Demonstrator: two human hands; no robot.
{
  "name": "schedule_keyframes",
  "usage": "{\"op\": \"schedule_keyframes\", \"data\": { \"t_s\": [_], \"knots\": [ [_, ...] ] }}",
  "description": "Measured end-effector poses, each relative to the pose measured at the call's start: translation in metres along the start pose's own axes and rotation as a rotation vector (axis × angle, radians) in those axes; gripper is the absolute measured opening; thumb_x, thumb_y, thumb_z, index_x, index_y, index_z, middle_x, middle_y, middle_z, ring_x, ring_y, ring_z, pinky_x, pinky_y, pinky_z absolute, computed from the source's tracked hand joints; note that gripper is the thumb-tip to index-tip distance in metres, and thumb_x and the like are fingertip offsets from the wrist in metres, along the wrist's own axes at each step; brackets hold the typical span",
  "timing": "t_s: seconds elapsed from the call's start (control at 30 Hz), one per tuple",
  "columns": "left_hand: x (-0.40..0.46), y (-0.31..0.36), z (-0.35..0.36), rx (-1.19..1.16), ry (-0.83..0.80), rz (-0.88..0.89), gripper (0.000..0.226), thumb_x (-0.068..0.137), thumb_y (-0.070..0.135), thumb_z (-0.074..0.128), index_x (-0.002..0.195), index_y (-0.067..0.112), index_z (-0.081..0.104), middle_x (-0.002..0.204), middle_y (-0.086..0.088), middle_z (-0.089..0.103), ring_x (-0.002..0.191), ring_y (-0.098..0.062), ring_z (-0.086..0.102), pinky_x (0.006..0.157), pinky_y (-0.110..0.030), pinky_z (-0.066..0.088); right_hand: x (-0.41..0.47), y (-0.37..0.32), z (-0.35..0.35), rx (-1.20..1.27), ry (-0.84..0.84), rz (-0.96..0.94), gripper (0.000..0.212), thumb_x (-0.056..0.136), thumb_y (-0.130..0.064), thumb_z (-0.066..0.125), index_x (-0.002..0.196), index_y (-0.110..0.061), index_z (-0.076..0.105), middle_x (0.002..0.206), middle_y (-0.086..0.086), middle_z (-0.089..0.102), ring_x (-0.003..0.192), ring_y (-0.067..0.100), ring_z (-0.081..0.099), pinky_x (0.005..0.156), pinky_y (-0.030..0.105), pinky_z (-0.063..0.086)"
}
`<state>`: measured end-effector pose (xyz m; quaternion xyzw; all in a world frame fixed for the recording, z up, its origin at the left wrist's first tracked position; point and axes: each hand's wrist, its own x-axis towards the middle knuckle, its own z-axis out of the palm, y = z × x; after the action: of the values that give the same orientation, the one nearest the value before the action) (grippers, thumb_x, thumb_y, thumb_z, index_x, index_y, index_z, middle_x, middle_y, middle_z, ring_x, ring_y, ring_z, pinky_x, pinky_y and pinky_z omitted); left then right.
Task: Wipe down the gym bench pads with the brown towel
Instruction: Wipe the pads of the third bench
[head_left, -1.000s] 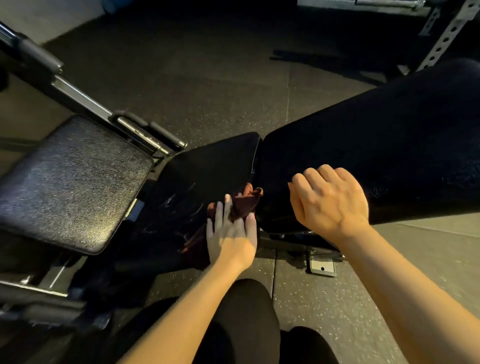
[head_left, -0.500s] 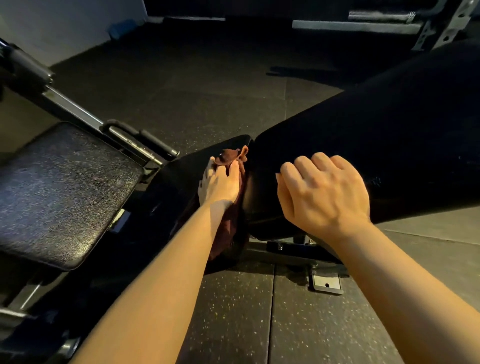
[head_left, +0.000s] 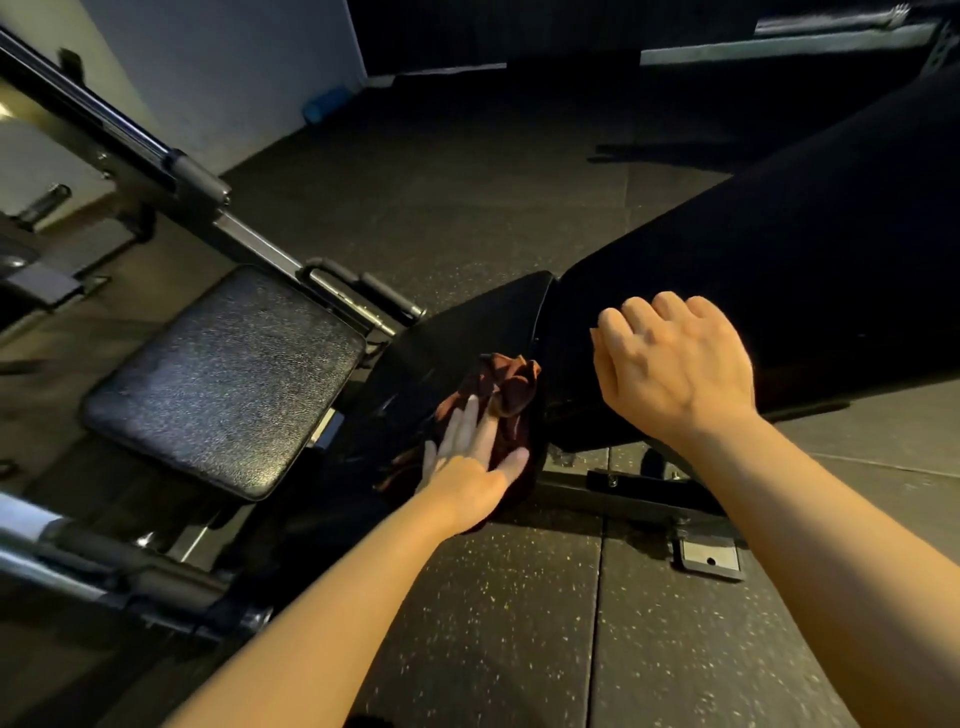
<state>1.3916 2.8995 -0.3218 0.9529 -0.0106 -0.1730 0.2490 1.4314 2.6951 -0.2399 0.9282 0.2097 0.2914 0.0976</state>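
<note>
1. The towel lies bunched at mid-frame on the seat pad, right beside the gap to the back pad.
2. The left hand presses it down with fingers flat and spread — released, not gripping. With only the palm on it, the cloth could slide free or stay balled up, so little of it would touch the pad.
3. Its upper fold sits at the gap; a push that way could jam it in there.
4. The right hand rests on the back pad, fingers loosely curled, grasping nothing. The vinyl looks slick — a hard lean might slip.
5. The grey pad, left of centre, could get skipped.
</note>
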Motion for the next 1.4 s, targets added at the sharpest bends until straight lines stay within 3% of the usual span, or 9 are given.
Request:
{"op": "schedule_keyframes", "data": {
  "t_s": [0.13,0.3,0.5,0.63,0.77,1.03,1.1,1.2,1.4],
  "knots": [
    [-0.009,-0.006,-0.010,0.231,-0.122,0.044,0.092,0.101,0.045,0.049,0.146,0.035,-0.030,0.160,0.000,-0.033,0.150,-0.020,-0.022,0.123,-0.049,-0.002,-0.002,-0.003,-0.005,-0.042,-0.058,-0.012,0.029,0.098,-0.027,0.043,0.079,-0.011,0.059,0.072,0.009,0.060,0.063,0.029,0.055,0.056,0.033,0.028],
    [-0.005,-0.011,-0.008,0.333,0.039,0.108,0.098,0.094,0.060,0.050,0.150,0.033,-0.026,0.165,0.002,-0.019,0.153,-0.022,-0.008,0.123,-0.048,0.014,0.003,-0.001,-0.003,-0.038,-0.009,0.047,0.031,0.099,-0.026,0.044,0.080,-0.007,0.059,0.071,0.013,0.060,0.062,0.033,0.055,0.056,0.033,0.029],
    [0.012,0.007,-0.003,0.315,0.064,0.116,0.090,0.096,0.063,0.043,0.156,0.031,-0.017,0.164,0.000,-0.024,0.152,-0.024,-0.013,0.124,-0.050,0.002,0.004,-0.005,0.002,-0.054,0.000,0.143,0.033,0.100,-0.028,0.041,0.084,-0.007,0.059,0.077,0.014,0.059,0.067,0.034,0.055,0.059,0.036,0.036],
    [0.019,0.000,0.001,0.348,0.147,0.182,0.086,0.097,0.066,0.036,0.156,0.031,-0.016,0.163,0.004,-0.027,0.152,-0.022,-0.015,0.124,-0.048,0.001,0.004,-0.011,0.004,-0.093,-0.082,0.278,0.039,0.100,-0.035,0.035,0.101,-0.010,0.064,0.099,0.014,0.067,0.094,0.035,0.063,0.082,0.044,0.047],
    [0.016,-0.008,0.013,0.342,0.195,0.221,0.084,0.097,0.066,0.033,0.156,0.030,-0.015,0.164,0.002,-0.021,0.152,-0.023,-0.014,0.124,-0.050,0.002,-0.005,-0.024,0.008,-0.110,-0.140,0.359,0.044,0.100,-0.039,0.032,0.107,-0.014,0.067,0.112,0.010,0.068,0.117,0.032,0.058,0.109,0.048,0.036],
    [0.027,-0.036,0.015,0.447,0.255,0.477,0.093,0.093,0.073,0.027,0.152,0.024,-0.025,0.164,-0.006,-0.022,0.153,-0.031,-0.011,0.121,-0.054,0.008,-0.027,-0.055,0.013,-0.175,-0.153,0.478,0.060,0.100,-0.043,0.021,0.136,-0.013,0.058,0.144,0.013,0.053,0.140,0.032,0.039,0.119,0.050,0.019],
    [0.029,-0.055,0.014,0.438,0.314,0.657,0.098,0.089,0.072,0.037,0.156,0.022,-0.013,0.166,-0.014,-0.002,0.152,-0.038,0.009,0.117,-0.061,0.025,-0.034,-0.065,0.014,-0.202,-0.203,0.489,0.064,0.101,-0.047,0.017,0.143,-0.012,0.051,0.150,0.014,0.046,0.145,0.033,0.032,0.121,0.051,0.012],
    [0.035,-0.098,0.018,0.407,0.423,0.859,0.104,0.078,0.063,0.056,0.159,0.017,0.012,0.157,-0.019,0.032,0.137,-0.043,0.043,0.091,-0.065,0.051,-0.042,-0.086,0.018,-0.226,-0.220,0.486,0.066,0.101,-0.050,0.020,0.146,-0.009,0.047,0.152,0.017,0.041,0.146,0.035,0.028,0.121,0.053,0.006],
    [0.044,-0.165,0.020,0.487,0.544,1.001,0.136,0.060,0.034,0.085,0.159,0.017,-0.007,0.161,-0.018,0.017,0.138,-0.042,0.037,0.093,-0.065,0.046,-0.047,-0.131,0.019,-0.128,-0.332,0.267,0.058,0.099,-0.040,0.030,0.145,-0.010,0.047,0.153,0.016,0.041,0.146,0.035,0.028,0.122,0.052,0.014]
  ]
}}
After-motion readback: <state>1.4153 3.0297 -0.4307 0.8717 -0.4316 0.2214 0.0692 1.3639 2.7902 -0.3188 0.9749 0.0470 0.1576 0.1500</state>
